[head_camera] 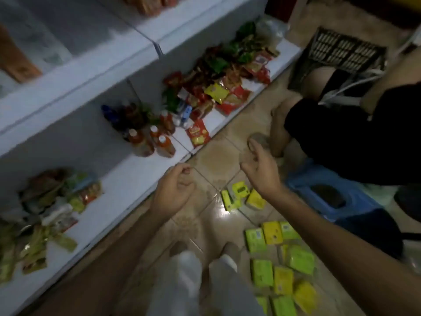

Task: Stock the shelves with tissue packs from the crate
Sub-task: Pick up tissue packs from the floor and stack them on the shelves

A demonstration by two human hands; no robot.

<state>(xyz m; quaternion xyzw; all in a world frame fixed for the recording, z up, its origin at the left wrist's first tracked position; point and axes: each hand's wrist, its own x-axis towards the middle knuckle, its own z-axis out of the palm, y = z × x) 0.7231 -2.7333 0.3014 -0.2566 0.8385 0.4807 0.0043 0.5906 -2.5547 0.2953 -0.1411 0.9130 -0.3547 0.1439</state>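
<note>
Head view: left grip (175, 190) and right grip (259, 169) hover mid-frame, both loosely curled and empty. Tissue packs (262, 272) lie on the floor (216, 160) at lower right; crate (341, 51) upper right.

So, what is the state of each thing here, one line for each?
left hand: empty, fingers loosely curled.
right hand: empty, fingers loosely curled.
tissue packs: lying on the floor, unshelved.
crate: on the floor, contents unclear.
bottles: upright, capped, on the bottom shelf.
snack packets: heaped on the same shelf.
</note>
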